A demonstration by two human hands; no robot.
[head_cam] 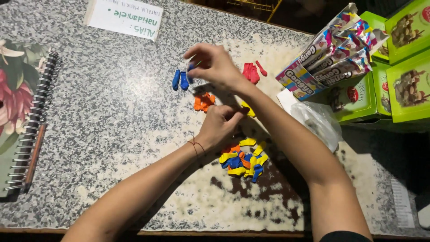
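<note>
A mixed pile of small uninflated balloons point(244, 160), yellow, blue and orange, lies on the speckled stone counter point(112, 134). Sorted groups lie farther back: blue balloons point(180, 80), orange balloons point(203, 101), red balloons point(251, 72), and a yellow balloon point(249, 110) partly hidden by my arms. My right hand point(215, 65) hovers over the blue group, pinching a blue balloon between its fingertips. My left hand point(220, 125) rests just above the mixed pile with fingers curled; whether it holds anything is hidden.
A spiral notebook with a flower cover point(22, 116) lies at the left edge, a white paper sign point(125, 17) at the back. Colourful snack packets point(331, 49), green boxes point(403, 67) and a clear plastic bag point(318, 121) crowd the right side.
</note>
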